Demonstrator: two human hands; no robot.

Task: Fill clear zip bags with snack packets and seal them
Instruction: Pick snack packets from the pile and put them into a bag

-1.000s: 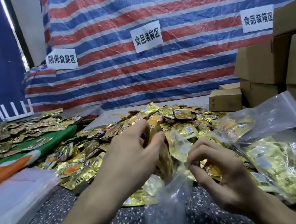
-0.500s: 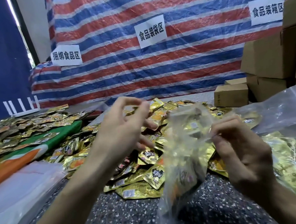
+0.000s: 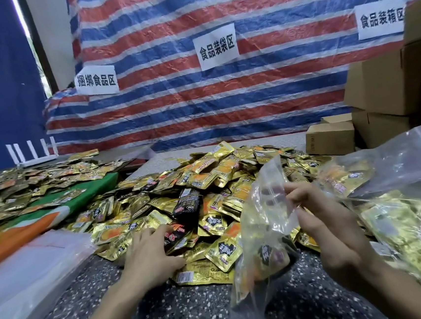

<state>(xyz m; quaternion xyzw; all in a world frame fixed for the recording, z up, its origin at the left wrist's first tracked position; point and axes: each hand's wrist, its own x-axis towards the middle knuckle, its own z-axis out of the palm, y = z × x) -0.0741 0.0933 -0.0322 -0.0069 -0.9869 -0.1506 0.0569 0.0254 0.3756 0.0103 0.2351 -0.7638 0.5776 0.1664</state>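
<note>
A big heap of gold and black snack packets covers the speckled table. My right hand pinches the top edge of a clear zip bag, which hangs open with a few packets at its bottom. My left hand lies on the near edge of the heap, fingers spread over a black and gold packet.
Filled clear bags lie at the right. A stack of empty bags sits at the near left. More packets cover a green and orange cloth at the left. Cardboard boxes stand at the back right.
My left hand has dropped from mid-air beside the bag onto the packets at the heap's near edge. The right hand still holds the bag, now a little lower.
</note>
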